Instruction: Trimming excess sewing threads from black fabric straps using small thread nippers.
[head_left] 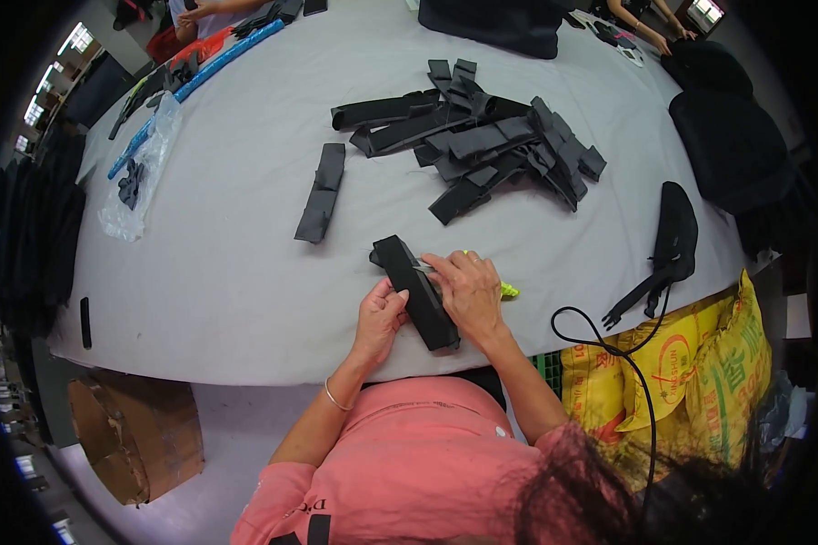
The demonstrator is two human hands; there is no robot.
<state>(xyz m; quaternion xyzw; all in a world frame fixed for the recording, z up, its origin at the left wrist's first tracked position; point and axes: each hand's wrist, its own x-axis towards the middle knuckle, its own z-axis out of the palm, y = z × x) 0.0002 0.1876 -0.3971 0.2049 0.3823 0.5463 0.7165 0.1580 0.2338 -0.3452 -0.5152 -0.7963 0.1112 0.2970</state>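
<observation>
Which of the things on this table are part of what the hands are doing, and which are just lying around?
In hand: black fabric strip, held by left hand and right hand; small metal tool.
Lying about: pile of black strips, single strip, plastic bag, blue tube.

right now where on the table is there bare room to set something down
Bare grey table lies left of the left hand, between the plastic bag and the lone folded strap. Crowded: the strap pile, upper right.
</observation>
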